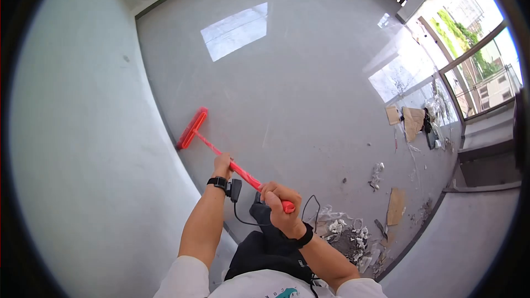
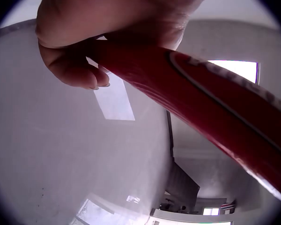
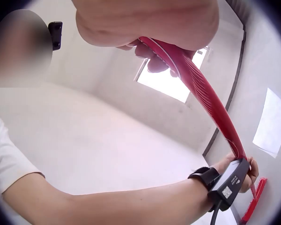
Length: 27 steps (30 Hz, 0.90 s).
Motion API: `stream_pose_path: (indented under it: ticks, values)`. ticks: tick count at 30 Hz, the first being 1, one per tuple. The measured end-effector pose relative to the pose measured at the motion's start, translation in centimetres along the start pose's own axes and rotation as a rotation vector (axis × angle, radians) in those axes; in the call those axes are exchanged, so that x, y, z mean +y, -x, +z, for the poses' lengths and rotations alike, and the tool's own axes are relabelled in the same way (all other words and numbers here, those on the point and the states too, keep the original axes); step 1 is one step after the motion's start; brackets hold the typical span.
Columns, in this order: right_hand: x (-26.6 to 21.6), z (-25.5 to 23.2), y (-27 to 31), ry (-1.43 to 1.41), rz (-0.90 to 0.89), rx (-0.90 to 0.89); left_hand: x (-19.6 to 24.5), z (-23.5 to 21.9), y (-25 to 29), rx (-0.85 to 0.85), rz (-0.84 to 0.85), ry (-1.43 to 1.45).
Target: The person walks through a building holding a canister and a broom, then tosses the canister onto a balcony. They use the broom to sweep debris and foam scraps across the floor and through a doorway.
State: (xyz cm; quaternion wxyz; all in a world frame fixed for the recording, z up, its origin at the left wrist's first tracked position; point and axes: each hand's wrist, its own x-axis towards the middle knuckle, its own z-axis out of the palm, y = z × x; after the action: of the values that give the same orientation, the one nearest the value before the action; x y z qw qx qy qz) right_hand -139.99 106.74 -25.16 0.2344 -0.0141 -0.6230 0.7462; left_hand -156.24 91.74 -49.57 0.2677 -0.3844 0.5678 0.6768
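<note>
A red broom has its head (image 1: 192,128) on the grey floor beside the left wall, its handle (image 1: 245,176) slanting back toward the body. My left hand (image 1: 223,165) grips the handle partway down; in the left wrist view its fingers (image 2: 79,70) curl round the red shaft (image 2: 178,93). Near the top end my right hand (image 1: 282,204) grips the handle, the red tip showing past it. The right wrist view shows the right hand (image 3: 150,23) closed round the shaft (image 3: 206,98), with the left hand (image 3: 250,173) lower down and the bristles partly in view.
A white wall (image 1: 83,132) runs close along the left. Debris and torn scraps (image 1: 353,237) lie by the feet at right, with cardboard (image 1: 396,207) beside them. More cardboard (image 1: 414,123) and plastic lie near the window at right. A black cable (image 1: 243,222) hangs from the left wrist.
</note>
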Motion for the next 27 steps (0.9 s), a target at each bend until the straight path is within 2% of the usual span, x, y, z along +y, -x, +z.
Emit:
stream_pose_path:
  ticks: [2, 3, 4, 7, 8, 9, 10, 11, 12, 13, 14, 15, 16, 17, 19, 20, 21, 22, 23, 25, 27]
  values:
    - [-1.7, -3.7, -1.2, 0.107, 0.064, 0.031, -1.7, 3.5, 1.8, -0.012, -0.119, -0.126]
    - [-4.0, -6.0, -1.8, 0.162, 0.209, 0.056, -3.1, 6.0, 2.2, -0.027, -0.173, -0.164]
    - [-6.2, -8.3, -2.5, 0.181, 0.178, 0.124, -4.2, 8.4, 4.0, -0.089, -0.197, -0.263]
    - [-14.1, -13.0, -4.6, 0.229, 0.162, 0.222, -5.7, 17.2, 13.2, -0.259, -0.319, -0.25]
    - [-17.2, -13.9, -5.1, 0.336, 0.16, 0.192, -6.0, 19.6, 16.0, -0.309, -0.38, -0.258]
    - [-20.6, -14.3, -5.3, 0.441, 0.173, 0.176, -7.5, 21.4, 15.7, -0.355, -0.385, -0.328]
    - [-23.5, -14.1, -5.7, 0.436, 0.086, 0.201, -10.0, 23.3, 14.8, -0.686, -0.333, -0.326]
    - [-25.7, -13.7, -6.4, 0.44, 0.002, 0.238, -10.2, 25.2, 17.2, -0.816, -0.408, -0.35]
    - [-25.8, -14.2, -5.8, 0.51, 0.01, 0.188, -8.6, 27.4, 20.5, -0.93, -0.546, -0.349]
    - [-25.1, -14.2, -5.8, 0.661, -0.103, 0.169, -7.9, 29.5, 23.4, -1.029, -0.68, -0.346]
    - [-25.5, -13.4, -6.0, 0.766, -0.099, 0.197, -8.0, 31.6, 26.6, -1.118, -0.786, -0.349]
    - [-26.1, -13.3, -5.9, 0.819, -0.116, 0.208, -10.9, 34.3, 25.2, -0.99, -1.223, -0.247]
    - [-27.0, -13.3, -5.2, 0.864, -0.131, 0.208, -12.2, 35.6, 27.3, -1.082, -1.199, -0.221]
    - [-28.6, -13.5, -3.7, 0.88, -0.119, 0.292, -12.9, 36.9, 30.0, -1.147, -1.208, -0.285]
    - [-32.6, -13.7, -0.3, 0.782, -0.266, 0.496, -13.8, 38.8, 35.5, -1.151, -1.153, -0.555]
    - [-34.7, -13.9, 2.3, 0.808, -0.295, 0.551, -13.9, 39.2, 37.2, -1.244, -1.207, -0.737]
    - [-36.6, -13.6, 4.9, 0.808, -0.301, 0.662, -14.1, 37.7, 39.1, -1.286, -1.028, -0.721]
    - [-37.9, -13.1, 7.8, 0.774, -0.232, 0.779, -14.3, 36.2, 41.1, -1.315, -0.842, -0.716]
    - [-38.4, -12.2, 9.8, 0.67, -0.325, 0.935, -13.5, 34.4, 43.9, -1.218, -0.696, -0.757]
    - [-38.2, -10.4, 13.6, 0.456, -0.459, 1.098, -13.2, 31.6, 42.9, -1.219, -0.689, -0.917]
    - [-35.2, -8.6, 15.5, 0.379, -0.525, 1.196, -12.2, 28.9, 39.9, -1.219, -0.681, -1.095]
